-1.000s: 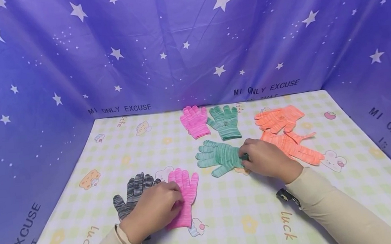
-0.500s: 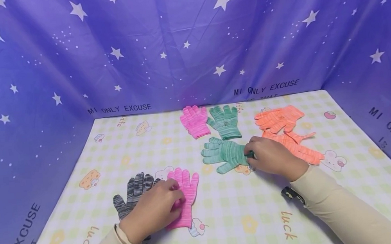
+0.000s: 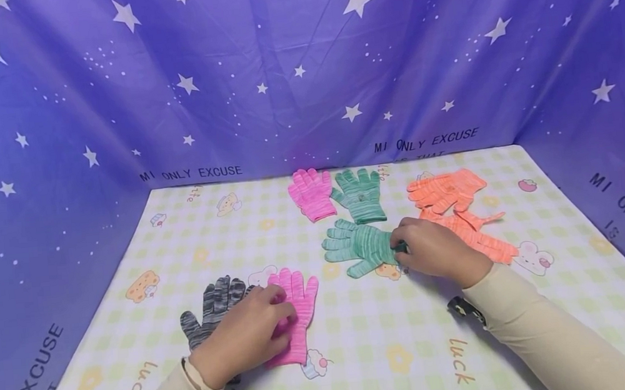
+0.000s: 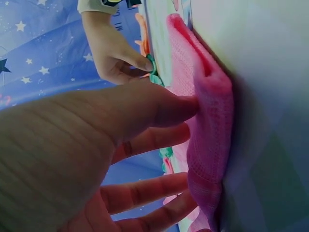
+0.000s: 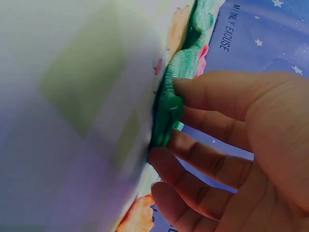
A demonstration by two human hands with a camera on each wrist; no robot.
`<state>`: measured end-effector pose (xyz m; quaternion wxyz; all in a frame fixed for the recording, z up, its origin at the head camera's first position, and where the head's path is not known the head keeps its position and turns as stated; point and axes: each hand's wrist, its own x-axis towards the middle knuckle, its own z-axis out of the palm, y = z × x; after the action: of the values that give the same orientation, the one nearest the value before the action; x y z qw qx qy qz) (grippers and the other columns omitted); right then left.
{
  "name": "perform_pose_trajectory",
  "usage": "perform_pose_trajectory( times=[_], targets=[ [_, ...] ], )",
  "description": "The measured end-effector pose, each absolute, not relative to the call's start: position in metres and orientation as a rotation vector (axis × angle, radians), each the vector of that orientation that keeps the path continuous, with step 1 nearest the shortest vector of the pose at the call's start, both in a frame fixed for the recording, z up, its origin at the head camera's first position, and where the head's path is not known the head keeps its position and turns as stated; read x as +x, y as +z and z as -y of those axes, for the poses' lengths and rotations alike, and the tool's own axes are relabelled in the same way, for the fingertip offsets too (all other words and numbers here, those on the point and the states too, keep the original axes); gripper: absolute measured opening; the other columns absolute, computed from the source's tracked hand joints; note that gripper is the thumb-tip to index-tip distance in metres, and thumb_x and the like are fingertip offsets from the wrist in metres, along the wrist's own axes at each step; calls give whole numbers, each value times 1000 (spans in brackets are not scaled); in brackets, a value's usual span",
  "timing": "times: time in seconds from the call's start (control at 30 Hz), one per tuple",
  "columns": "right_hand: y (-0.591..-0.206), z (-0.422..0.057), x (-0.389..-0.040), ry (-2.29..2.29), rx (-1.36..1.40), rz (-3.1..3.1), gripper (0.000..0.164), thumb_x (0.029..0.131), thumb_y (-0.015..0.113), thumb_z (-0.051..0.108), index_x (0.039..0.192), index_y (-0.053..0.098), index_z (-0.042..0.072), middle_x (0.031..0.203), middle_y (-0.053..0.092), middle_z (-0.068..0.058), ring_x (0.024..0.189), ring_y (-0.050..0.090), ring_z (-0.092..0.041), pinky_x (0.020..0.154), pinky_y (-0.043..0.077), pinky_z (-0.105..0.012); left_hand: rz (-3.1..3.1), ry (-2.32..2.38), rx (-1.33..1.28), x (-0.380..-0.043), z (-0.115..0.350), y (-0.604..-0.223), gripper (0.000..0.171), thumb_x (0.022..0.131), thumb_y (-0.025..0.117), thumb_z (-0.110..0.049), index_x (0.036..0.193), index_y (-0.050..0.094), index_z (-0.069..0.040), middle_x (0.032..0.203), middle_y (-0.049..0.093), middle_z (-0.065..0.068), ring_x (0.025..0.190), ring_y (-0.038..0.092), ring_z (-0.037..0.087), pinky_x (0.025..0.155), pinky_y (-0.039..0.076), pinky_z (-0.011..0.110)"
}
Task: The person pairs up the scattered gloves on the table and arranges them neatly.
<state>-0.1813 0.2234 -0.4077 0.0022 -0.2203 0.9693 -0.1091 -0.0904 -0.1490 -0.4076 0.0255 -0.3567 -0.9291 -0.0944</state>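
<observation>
In the head view my left hand (image 3: 249, 333) lies over a pink knit glove (image 3: 301, 296), fingertips on its palm area. The left wrist view shows the thumb and spread fingers touching the flat pink fabric near the cuff. A grey-black glove (image 3: 213, 311) lies partly hidden beneath that hand. My right hand (image 3: 442, 251) pinches the cuff of a light green glove (image 3: 365, 246), whose fingers point left. Up close in the right wrist view, the dark green cuff (image 5: 168, 113) sits between thumb and fingers.
At the far edge lie a second pink glove (image 3: 312, 195) and a darker green glove (image 3: 362, 193) side by side. Two orange gloves, one flat (image 3: 447, 188) and one crumpled (image 3: 480, 238), overlap at the right. A starry purple curtain (image 3: 303, 95) closes off the back and sides.
My right hand has drawn the light green glove a little to the right and slightly away, then stopped. My left hand stays on the pink glove.
</observation>
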Motion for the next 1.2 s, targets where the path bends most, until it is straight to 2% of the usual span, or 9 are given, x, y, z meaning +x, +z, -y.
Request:
perform_pose_trajectory(
  times=[0.2, 0.3, 0.53, 0.9, 1.2],
  targets=[
    [-401, -220, -187, -317, -740, -3038, 10, 86, 77, 15, 94, 79, 21, 94, 67, 5, 84, 63, -12, 73, 55, -40, 2855, -331, -1165, -97, 153, -403, 18, 83, 85, -35, 93, 78, -22, 110, 68, 1, 94, 64, 17, 86, 56, 38],
    [-396, -214, -191, -321, -758, -3042, 10, 87, 77, 15, 95, 79, 20, 96, 68, 4, 86, 64, -13, 74, 56, -40, 2841, -384, -1148, -103, 155, -397, 14, 84, 84, -34, 91, 79, -23, 108, 68, -1, 94, 64, 15, 86, 56, 37],
    [-388, -196, -204, -290, -791, -3047, 12, 90, 73, 18, 101, 79, 16, 102, 71, 0, 91, 68, -17, 74, 58, -41, 2781, -418, -1065, -117, 163, -384, 15, 86, 83, -31, 95, 80, -19, 118, 71, 5, 97, 66, 19, 84, 57, 38],
    [-383, -168, -227, -277, -886, -3049, 11, 92, 72, 20, 99, 79, 16, 102, 70, 0, 93, 66, -18, 75, 56, -41, 2749, -486, -991, -135, 168, -366, 15, 88, 79, -22, 102, 80, -15, 123, 69, 9, 106, 67, 24, 92, 56, 43],
    [-385, -147, -249, -315, -898, -3039, 16, 93, 70, 21, 104, 79, 14, 105, 73, -2, 95, 68, -20, 81, 57, -44, 2742, -459, -937, -150, 173, -348, 23, 90, 79, -25, 109, 78, -14, 127, 68, 9, 116, 66, 28, 100, 54, 47]
  ],
)
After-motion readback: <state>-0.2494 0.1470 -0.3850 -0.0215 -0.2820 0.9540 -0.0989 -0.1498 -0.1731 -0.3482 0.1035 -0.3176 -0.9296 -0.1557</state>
